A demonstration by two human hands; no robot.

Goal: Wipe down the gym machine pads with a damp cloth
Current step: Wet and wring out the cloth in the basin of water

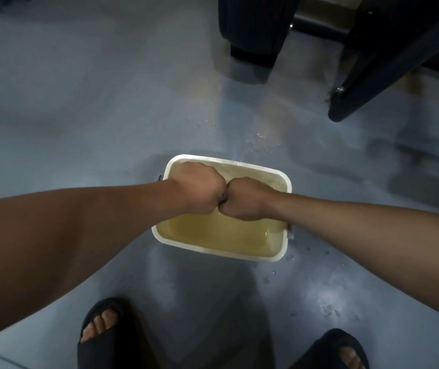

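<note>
A white rectangular tub (285, 243) stands on the grey floor, holding yellowish water (213, 230). Above it my left hand (195, 189) and my right hand (245, 199) are clenched into fists, knuckle to knuckle. A small dark bit of cloth (223, 198) shows in the gap between them; the rest of it is hidden inside the fists. Black gym machine pads (255, 20) stand at the top right, well beyond the tub.
A black slanted machine leg (378, 73) reaches the floor at upper right. Water droplets (259, 137) lie on the floor past the tub and to its right. My two feet in dark slides (98, 339) stand below the tub.
</note>
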